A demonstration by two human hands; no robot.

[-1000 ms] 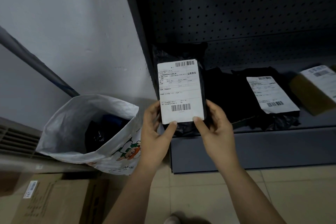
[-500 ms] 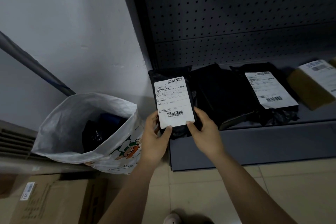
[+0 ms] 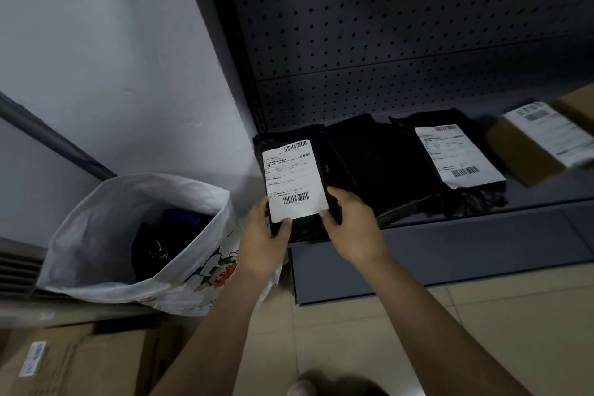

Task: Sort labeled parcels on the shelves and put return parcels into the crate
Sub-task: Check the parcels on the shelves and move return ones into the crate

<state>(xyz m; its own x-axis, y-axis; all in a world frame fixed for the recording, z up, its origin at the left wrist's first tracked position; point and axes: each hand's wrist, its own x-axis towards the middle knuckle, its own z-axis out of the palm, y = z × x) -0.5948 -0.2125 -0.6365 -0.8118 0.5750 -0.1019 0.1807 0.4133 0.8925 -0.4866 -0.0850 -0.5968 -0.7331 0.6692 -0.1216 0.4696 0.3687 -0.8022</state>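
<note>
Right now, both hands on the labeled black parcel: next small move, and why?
Probably lower the parcel flat onto the shelf at its left end. Left hand and right hand hold it label-up there, beside the unlabeled black parcel; the label's text is unreadable.

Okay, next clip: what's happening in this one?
A person holds a black parcel with a white label in both hands, left hand and right hand at its lower corners, at the left end of the bottom shelf. More parcels lie on the shelf; a white sack stands open on the left.
</note>
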